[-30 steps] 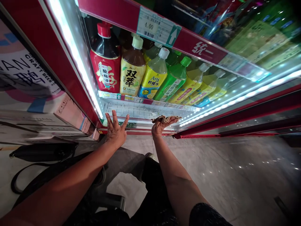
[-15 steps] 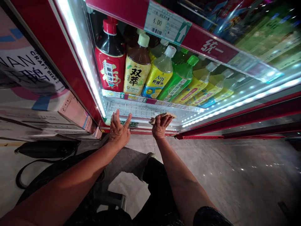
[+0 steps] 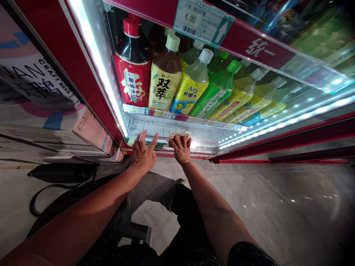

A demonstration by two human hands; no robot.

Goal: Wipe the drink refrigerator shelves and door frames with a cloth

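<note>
My left hand (image 3: 142, 153) rests with its fingers spread on the front lip of an open drinks cooler, at the bottom sill (image 3: 166, 146). My right hand (image 3: 181, 147) is just to its right, fingers pressed down on a brownish cloth (image 3: 179, 136) that lies on the sill in front of the white grille (image 3: 169, 127). Above the grille stands a row of bottles: a red-capped dark bottle (image 3: 132, 66), a brown tea bottle (image 3: 165, 74), a yellow-labelled lemon drink (image 3: 191, 85) and a green bottle (image 3: 219, 88).
A price tag reading 4.00 (image 3: 203, 20) hangs on the red shelf rail above. The red cooler frame with its light strip (image 3: 95, 62) is at the left, beside stacked cardboard beer cartons (image 3: 41, 107). A black bag with a strap (image 3: 61, 173) lies on the floor.
My right hand has slid the cloth to the left along the sill, from near the middle toward my left hand. My left hand has stayed on the lip.
</note>
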